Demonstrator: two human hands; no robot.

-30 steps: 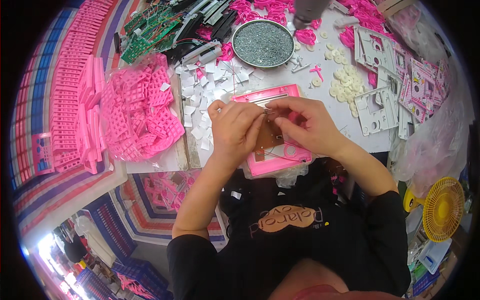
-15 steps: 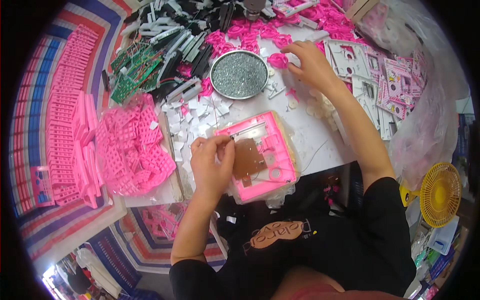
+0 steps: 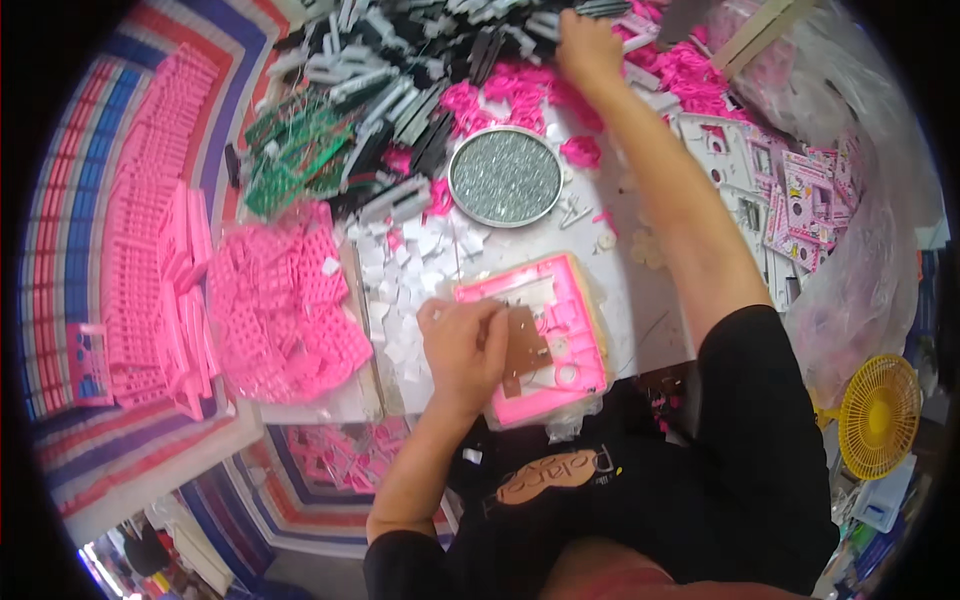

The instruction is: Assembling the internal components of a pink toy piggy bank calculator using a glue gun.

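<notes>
On the near part of the bench lies an open pink plastic case [image 3: 545, 408], with a brown flat board [image 3: 527, 355] and small fittings inside. My left hand [image 3: 465, 350] rests at its left side. Its fingers are curled together over the board's edge; whatever they pinch is hidden. At the far side my right hand [image 3: 590, 48] reaches over a heap of black and white plastic parts [image 3: 440, 40] and pink pieces; its fingertips are hard to make out. A round metal dish of small screws [image 3: 506, 176] sits between my hands.
Green circuit boards [image 3: 300, 160] lie far left. A bag of pink grid-like parts [image 3: 285, 300] and stacked pink panels [image 3: 150, 240] stand at left. White paper scraps [image 3: 400, 260] lie beside the case. White shells [image 3: 720, 150], printed pink cards [image 3: 805, 200] and a yellow fan [image 3: 880, 415] are at right.
My right hand has moved from the pink pieces beside the dish to the far heap. The left hand stays at the case, its fingers lower over the board. The view has shifted slightly.
</notes>
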